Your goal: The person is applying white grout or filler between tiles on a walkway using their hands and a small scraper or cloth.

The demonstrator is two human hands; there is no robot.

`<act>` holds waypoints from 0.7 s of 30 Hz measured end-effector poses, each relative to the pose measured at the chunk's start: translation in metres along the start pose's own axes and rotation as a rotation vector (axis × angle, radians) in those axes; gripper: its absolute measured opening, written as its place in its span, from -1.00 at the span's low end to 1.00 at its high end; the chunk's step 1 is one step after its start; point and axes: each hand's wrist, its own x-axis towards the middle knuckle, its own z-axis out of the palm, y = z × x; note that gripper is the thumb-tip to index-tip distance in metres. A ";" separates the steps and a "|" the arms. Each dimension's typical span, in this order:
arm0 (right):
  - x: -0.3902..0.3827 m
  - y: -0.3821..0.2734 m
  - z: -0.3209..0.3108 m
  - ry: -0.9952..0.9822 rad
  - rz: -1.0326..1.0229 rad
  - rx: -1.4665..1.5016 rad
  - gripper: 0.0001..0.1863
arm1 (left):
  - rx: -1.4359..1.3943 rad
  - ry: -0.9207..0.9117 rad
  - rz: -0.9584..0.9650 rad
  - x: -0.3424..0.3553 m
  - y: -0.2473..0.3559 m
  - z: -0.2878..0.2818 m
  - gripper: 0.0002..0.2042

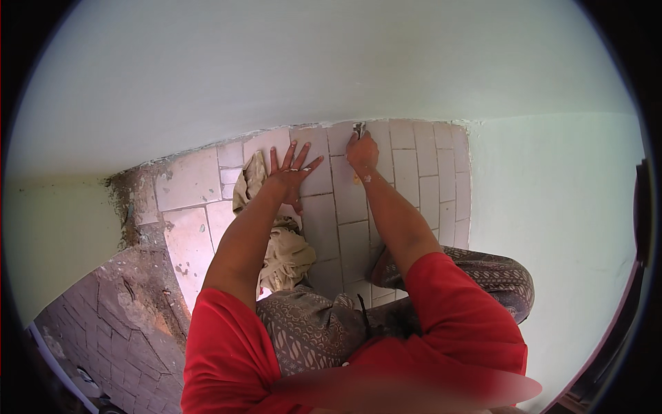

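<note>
Tool (358,128) clenched in the right hand (363,151) beside the wall (331,69); left hand (289,175) splays, gripping nothing, near that wall.

Matt smoothness beside grit and creases

The pale green painted wall (345,62) looks smooth and matt, roughened along its foot. Pale pinkish rectangular floor tiles (354,241) appear smooth, blotched at left beside a rough, crumbly brown strip (148,238). The crumpled beige cloth (286,254) is matt and wrinkled; the red short-sleeved shirt (227,338) is plain matt fabric.
</note>
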 end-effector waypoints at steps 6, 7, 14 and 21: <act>-0.013 -0.011 0.014 0.029 -0.109 -0.012 -0.58 | -0.004 0.013 0.003 0.002 0.000 0.001 0.53; -0.014 -0.012 0.017 0.037 -0.166 -0.015 -0.56 | 0.002 0.019 0.005 0.003 0.001 -0.002 0.53; -0.009 -0.011 0.014 -0.128 -0.251 0.037 -0.47 | -0.019 0.016 -0.005 0.000 -0.003 0.004 0.55; -0.005 0.003 0.010 0.042 -0.439 0.146 -0.38 | -0.016 0.061 0.026 -0.002 -0.008 0.007 0.56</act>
